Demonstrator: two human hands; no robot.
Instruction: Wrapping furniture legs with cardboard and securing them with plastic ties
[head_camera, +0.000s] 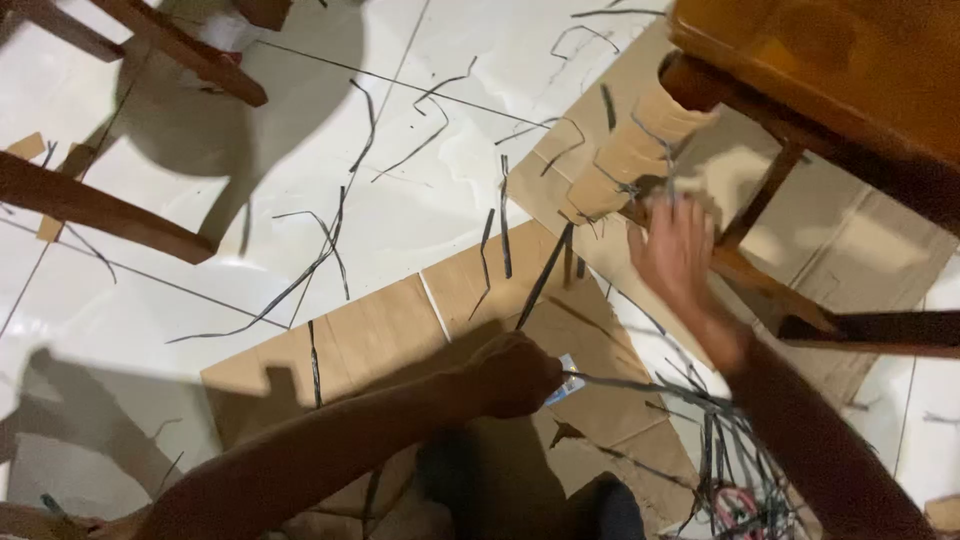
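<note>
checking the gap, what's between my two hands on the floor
In the head view, brown cardboard lies flat between the left hand and right hand, with a few dark thin strips on it.

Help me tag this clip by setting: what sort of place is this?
Probably an informal furniture workshop on a home's floor: white floor tiles strewn with dark strips, flattened cardboard as a work mat, and a wooden chair leg wrapped in cardboard.

You have flattened brown cardboard box sheets (400, 330) spread on the white floor, one bearing a small blue-white label (565, 378).
</note>
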